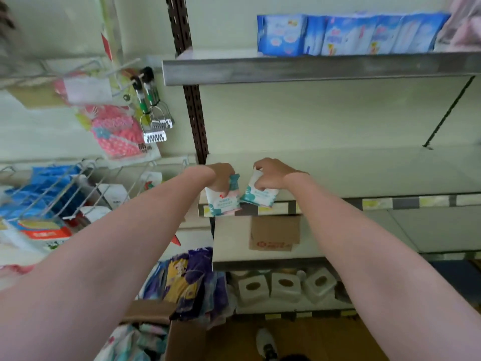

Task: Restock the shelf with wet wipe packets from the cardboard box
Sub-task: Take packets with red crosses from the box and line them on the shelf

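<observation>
Two wet wipe packets, one [224,201] gripped by the left hand [221,175] and the other [259,195] by the right hand [270,173], are held at the shelf [364,173] front edge. Blue packs [351,35] are seen on the shelf above, a small carton [274,233] below, and the cardboard box [182,337] on the floor.

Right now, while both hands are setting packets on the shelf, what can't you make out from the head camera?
- Print on both wet wipe packets: blurred, partly covered by the left hand and right hand.
- Cardboard box contents: cut off by the bottom edge and hidden behind the left forearm.
- Shelf price labels: too small.
- Small carton below: its top is hidden by the shelf edge.
</observation>
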Demonstrator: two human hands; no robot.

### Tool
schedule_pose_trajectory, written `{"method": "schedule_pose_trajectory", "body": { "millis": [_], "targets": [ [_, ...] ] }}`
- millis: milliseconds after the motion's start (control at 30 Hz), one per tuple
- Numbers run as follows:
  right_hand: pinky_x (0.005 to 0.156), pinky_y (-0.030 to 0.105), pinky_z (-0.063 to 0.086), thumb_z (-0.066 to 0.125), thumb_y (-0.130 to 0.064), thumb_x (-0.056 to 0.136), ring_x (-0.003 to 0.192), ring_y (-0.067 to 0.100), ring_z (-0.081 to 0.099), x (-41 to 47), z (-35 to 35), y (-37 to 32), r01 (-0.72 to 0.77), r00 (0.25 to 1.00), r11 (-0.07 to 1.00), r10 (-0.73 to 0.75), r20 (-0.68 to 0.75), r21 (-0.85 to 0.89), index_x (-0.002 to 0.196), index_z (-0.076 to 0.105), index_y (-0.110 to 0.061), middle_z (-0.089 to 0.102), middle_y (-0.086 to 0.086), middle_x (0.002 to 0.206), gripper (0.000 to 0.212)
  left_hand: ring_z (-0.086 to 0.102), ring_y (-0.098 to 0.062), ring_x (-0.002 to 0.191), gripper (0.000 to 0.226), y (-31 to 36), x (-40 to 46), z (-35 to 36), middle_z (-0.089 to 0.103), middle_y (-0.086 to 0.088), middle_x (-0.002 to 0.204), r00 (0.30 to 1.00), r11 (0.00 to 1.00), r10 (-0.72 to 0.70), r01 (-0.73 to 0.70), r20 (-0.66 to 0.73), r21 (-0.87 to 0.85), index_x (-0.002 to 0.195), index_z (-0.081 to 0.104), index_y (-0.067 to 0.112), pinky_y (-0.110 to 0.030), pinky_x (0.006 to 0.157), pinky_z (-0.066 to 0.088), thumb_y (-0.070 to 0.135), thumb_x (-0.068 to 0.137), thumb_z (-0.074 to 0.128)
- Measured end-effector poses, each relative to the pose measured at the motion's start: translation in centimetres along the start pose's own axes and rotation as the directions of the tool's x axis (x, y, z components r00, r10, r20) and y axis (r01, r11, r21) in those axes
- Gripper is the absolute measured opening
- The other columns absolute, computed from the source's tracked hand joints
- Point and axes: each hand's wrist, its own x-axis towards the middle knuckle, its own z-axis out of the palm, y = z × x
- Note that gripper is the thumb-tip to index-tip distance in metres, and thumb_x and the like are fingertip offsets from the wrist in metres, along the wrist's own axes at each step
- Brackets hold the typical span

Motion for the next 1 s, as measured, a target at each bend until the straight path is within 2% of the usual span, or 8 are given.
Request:
{"method": "schedule_pose_trajectory", "body": {
  "millis": [133,267,400,533,600,733,867,1000],
  "targets": [
    [0.070,0.030,0.045,0.063,-0.008,0.072,0.098,0.020,0.052,4.5,-2.0,0.7,0.067,0.997,0.997,-0.068,-0.039,-0.036,0.125,0.059,-0.020,0.051,-0.005,0.110,0.055,0.053,-0.027,0.116,0.058,-1.9,3.3,-1.7,0.055,-0.006,0.129,0.997,1.000,0.004,-0.006,-0.080,-0.027,0.130,0.054,0.012,-0.036,0.095,0.046,0.015,0.078,0.078],
    [0.086,0.038,0.053,0.068,-0.008,0.071,0.100,0.021,0.058,9.5,-2.9,1.5,0.073,0.997,0.994,-0.074,-0.014,-0.078,0.126,0.064,-0.024,0.061,-0.003,0.120,0.057,0.058,-0.026,0.103,0.046,-2.6,7.3,-2.9,0.063,-0.009,0.115,0.992,1.000,-0.020,0.021,-0.125,0.003,0.114,0.063,0.006,-0.034,0.085,0.049,0.017,0.074,0.083],
    [0.072,0.034,0.056,0.072,-0.012,0.079,0.100,0.024,0.064,13.5,-3.3,3.1,0.119,0.991,0.989,-0.113,0.073,-0.088,0.129,0.062,-0.021,0.063,0.003,0.122,0.051,0.059,-0.027,0.101,0.050,-2.8,11.3,-3.2,0.063,-0.010,0.114,0.992,0.998,-0.057,0.059,-0.114,0.018,0.116,0.061,0.005,-0.032,0.080,0.049,0.023,0.075,0.084],
    [0.069,0.044,0.063,0.070,-0.024,0.085,0.092,0.028,0.067,16.5,-3.4,4.7,0.108,0.989,0.986,-0.094,0.113,-0.124,0.138,0.052,-0.026,0.058,0.002,0.124,0.056,0.057,-0.027,0.110,0.054,-3.2,14.2,-2.9,0.060,-0.008,0.122,0.992,0.996,-0.084,0.082,-0.099,-0.020,0.125,0.057,0.008,-0.035,0.092,0.048,0.024,0.078,0.081],
    [0.067,0.041,0.062,0.070,-0.024,0.086,0.092,0.026,0.065,17.7,-3.5,5.1,0.138,0.985,0.981,-0.121,0.125,-0.137,0.134,0.053,-0.025,0.055,0.000,0.125,0.050,0.058,-0.025,0.106,0.047,-3.3,15.2,-3.1,0.062,-0.007,0.120,0.991,0.995,-0.092,0.089,-0.093,-0.032,0.118,0.060,0.010,-0.035,0.091,0.048,0.022,0.078,0.081],
    [0.082,0.047,0.055,0.076,-0.031,0.070,0.093,0.020,0.060,20.0,-3.5,5.5,0.209,0.977,0.961,-0.200,0.070,-0.181,0.099,0.055,-0.038,0.061,-0.005,0.109,0.037,0.058,-0.025,0.106,0.044,-3.6,16.5,-3.5,0.062,-0.007,0.117,0.982,0.991,-0.123,0.115,-0.141,-0.061,0.111,0.060,0.011,-0.034,0.092,0.047,0.022,0.075,0.083],
    [0.087,0.043,0.052,0.081,-0.022,0.073,0.097,0.023,0.058,21.3,-3.2,5.2,0.249,0.968,0.946,-0.250,0.018,-0.207,0.111,0.062,-0.030,0.061,-0.002,0.111,0.043,0.056,-0.021,0.093,0.038,-4.1,17.4,-3.7,0.063,-0.005,0.107,0.969,0.990,-0.136,0.124,-0.208,-0.067,0.095,0.052,0.018,-0.030,0.080,0.045,0.021,0.075,0.084],
    [0.089,0.037,0.046,0.081,-0.023,0.077,0.104,0.026,0.055,22.7,-3.1,4.8,0.296,0.935,0.899,-0.342,-0.097,-0.322,0.121,0.062,-0.022,0.058,0.003,0.111,0.048,0.059,-0.021,0.083,0.040,-4.8,18.2,-4.4,0.061,-0.003,0.095,0.959,0.993,-0.122,0.120,-0.254,-0.024,0.094,0.050,0.018,-0.031,0.067,0.047,0.021,0.074,0.085]
  ]
}}
